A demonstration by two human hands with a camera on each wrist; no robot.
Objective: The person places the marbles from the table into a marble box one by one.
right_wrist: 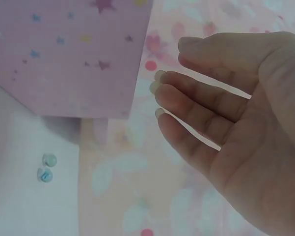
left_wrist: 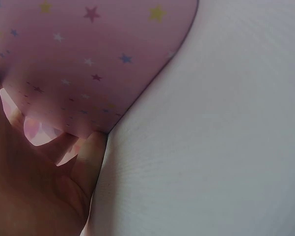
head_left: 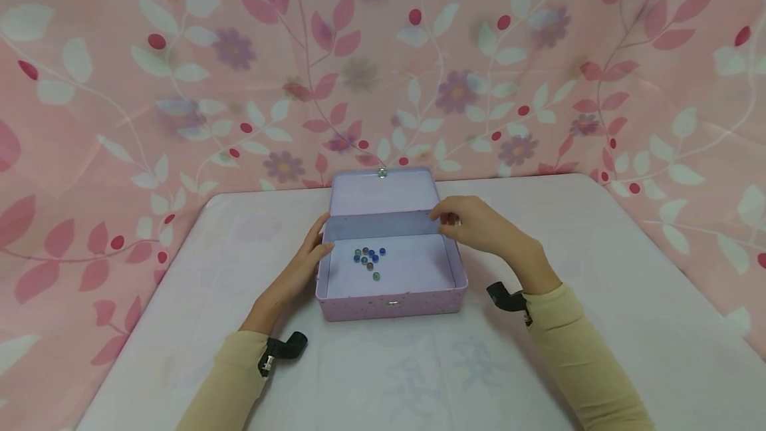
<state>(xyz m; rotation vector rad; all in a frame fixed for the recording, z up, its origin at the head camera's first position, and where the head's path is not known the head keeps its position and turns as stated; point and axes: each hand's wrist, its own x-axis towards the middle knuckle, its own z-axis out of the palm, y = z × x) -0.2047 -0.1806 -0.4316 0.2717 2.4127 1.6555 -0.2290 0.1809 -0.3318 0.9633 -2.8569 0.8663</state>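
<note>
A lilac tin box with a star pattern stands with its hinged lid raised at the back. Several glass marbles, blue, green and brown, lie on the left half of its floor. My left hand holds the box's left wall, the thumb over the rim and the fingers along the outside. Above the box's right rear corner is my right hand, its fingers loosely bent. In the right wrist view these fingers are spread beside the box with nothing seen between them.
Two clear marbles lie on the white tablecloth beyond the box in the right wrist view. A small metal clasp is on the box's front. Behind the table hangs a pink floral curtain.
</note>
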